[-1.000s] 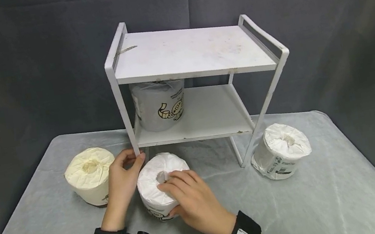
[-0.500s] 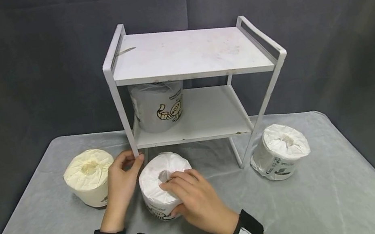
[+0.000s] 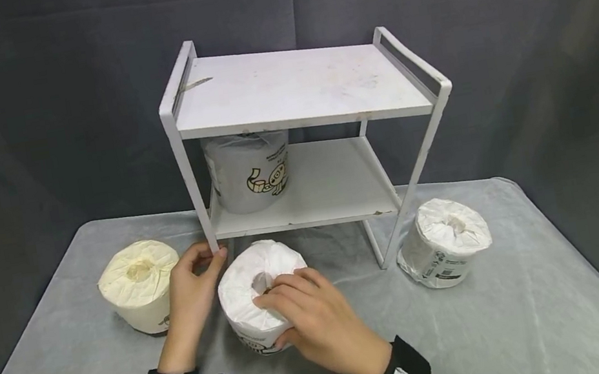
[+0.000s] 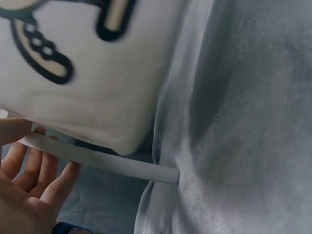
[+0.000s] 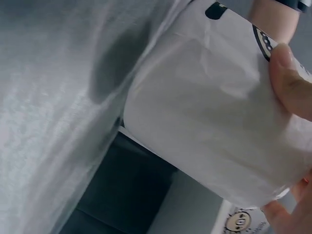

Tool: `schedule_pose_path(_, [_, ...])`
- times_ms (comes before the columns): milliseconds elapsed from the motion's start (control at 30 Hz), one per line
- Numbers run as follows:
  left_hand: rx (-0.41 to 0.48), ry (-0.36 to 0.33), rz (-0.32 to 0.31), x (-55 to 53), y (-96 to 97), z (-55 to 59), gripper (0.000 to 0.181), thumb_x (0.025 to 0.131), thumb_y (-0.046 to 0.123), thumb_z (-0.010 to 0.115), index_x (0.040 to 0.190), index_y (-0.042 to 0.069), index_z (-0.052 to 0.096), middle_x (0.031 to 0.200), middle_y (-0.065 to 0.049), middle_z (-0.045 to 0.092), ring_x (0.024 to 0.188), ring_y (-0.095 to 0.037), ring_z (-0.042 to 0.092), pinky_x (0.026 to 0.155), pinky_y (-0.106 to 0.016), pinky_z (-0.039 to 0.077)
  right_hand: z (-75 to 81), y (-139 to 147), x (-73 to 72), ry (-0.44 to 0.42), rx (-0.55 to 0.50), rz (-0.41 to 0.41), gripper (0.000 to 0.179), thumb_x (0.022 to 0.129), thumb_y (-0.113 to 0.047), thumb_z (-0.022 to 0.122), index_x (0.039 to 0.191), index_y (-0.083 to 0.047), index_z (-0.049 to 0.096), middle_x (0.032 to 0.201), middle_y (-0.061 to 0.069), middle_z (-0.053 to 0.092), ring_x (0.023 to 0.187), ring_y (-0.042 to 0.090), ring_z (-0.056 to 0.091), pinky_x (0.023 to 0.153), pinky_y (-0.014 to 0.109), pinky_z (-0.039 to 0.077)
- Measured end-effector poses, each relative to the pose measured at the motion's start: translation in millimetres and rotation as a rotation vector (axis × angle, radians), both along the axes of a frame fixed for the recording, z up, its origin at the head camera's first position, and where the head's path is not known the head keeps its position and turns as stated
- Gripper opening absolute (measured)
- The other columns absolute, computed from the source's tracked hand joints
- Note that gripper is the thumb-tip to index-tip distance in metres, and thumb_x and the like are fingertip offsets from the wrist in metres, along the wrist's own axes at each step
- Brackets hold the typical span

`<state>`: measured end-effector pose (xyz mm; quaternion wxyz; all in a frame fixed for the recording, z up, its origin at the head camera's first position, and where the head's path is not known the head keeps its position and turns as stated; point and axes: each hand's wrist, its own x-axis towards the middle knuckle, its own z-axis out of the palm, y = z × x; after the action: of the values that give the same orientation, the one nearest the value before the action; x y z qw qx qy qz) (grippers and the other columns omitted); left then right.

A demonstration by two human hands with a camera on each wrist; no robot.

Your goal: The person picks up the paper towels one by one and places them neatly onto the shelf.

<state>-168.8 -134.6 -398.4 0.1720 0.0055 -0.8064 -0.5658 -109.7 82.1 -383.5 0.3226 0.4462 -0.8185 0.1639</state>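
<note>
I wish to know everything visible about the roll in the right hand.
The roll is a white cylinder in crinkled papery wrapping, with a cartoon on its side and a central hole. It is roughly upright before the white rack; whether it touches the grey cloth is unclear. The right hand grips it, thumb on the side.

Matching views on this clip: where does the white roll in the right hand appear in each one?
Head: white roll below centre, slightly left, gripped by the right hand.
Left wrist: white roll fills the upper left, cut off by the frame.
Right wrist: white roll fills the upper right.
Shared landmark: grey cloth, at right in left wrist, at left in right wrist.
</note>
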Motion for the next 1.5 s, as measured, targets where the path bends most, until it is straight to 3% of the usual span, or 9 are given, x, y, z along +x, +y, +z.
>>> schedule_pose_path(233, [-0.025,-0.006,0.007,-0.2,-1.7,-0.6,0.023,0.094,0.019,0.069,0.105,-0.001,0.068,0.104,-0.02,0.068,0.104,-0.032,0.061,0.089,-0.045,0.046,12.4,2,7.9,0.006,-0.019,0.007,0.081,0.052,-0.036,0.088,0.126,-0.014,0.062,0.114,-0.005,0.066,0.115,0.014,0.057,0.101,0.038,0.041])
schedule_pose_path(433, [0.003,-0.03,0.001,0.0,-1.3,-0.6,0.024,0.095,0.02,0.068,0.106,-0.001,0.068,0.103,-0.02,0.067,0.103,-0.03,0.061,0.087,-0.044,0.046,25.5,3,16.0,0.005,-0.064,0.041,0.078,0.056,-0.039,0.087,0.125,-0.013,0.062,0.116,-0.003,0.065,0.115,0.014,0.057,0.102,0.037,0.04])
schedule_pose_path(700, [0.011,-0.041,0.006,-0.3,-0.5,0.4,0.022,0.095,0.018,0.068,0.106,-0.001,0.068,0.103,-0.02,0.068,0.104,-0.031,0.061,0.087,-0.044,0.046,42.2,5,23.6,0.119,-0.124,0.095,0.074,0.061,-0.035,0.086,0.125,-0.007,0.062,0.114,0.001,0.067,0.113,0.019,0.059,0.098,0.04,0.042])
schedule_pose_path(933, [0.002,-0.034,0.011,-1.2,-0.1,-0.3,0.023,0.095,0.02,0.068,0.105,-0.001,0.068,0.103,-0.02,0.068,0.104,-0.03,0.061,0.09,-0.044,0.045,50.8,10,25.0,0.144,-0.17,0.091,0.07,0.061,-0.034,0.085,0.122,-0.007,0.063,0.111,0.001,0.068,0.112,0.02,0.061,0.097,0.043,0.043])
schedule_pose_path(1200, [-0.004,-0.016,0.006,-1.4,0.1,-0.7,0.022,0.095,0.017,0.068,0.105,-0.002,0.068,0.104,-0.02,0.068,0.106,-0.032,0.061,0.093,-0.046,0.044,60.1,16,27.7,0.202,-0.188,0.084,0.053,0.078,-0.036,0.072,0.12,-0.005,0.064,0.11,0.003,0.069,0.111,0.023,0.061,0.096,0.046,0.044])
schedule_pose_path(1500, [0.005,-0.003,0.001,-1.7,-0.8,-1.1,0.021,0.095,0.017,0.069,0.104,-0.002,0.068,0.101,-0.019,0.068,0.102,-0.029,0.061,0.09,-0.04,0.044,69.7,26,31.5,0.216,-0.209,0.046,0.058,0.068,-0.031,0.079,0.118,-0.005,0.065,0.11,0.004,0.069,0.108,0.024,0.062,0.095,0.049,0.043])
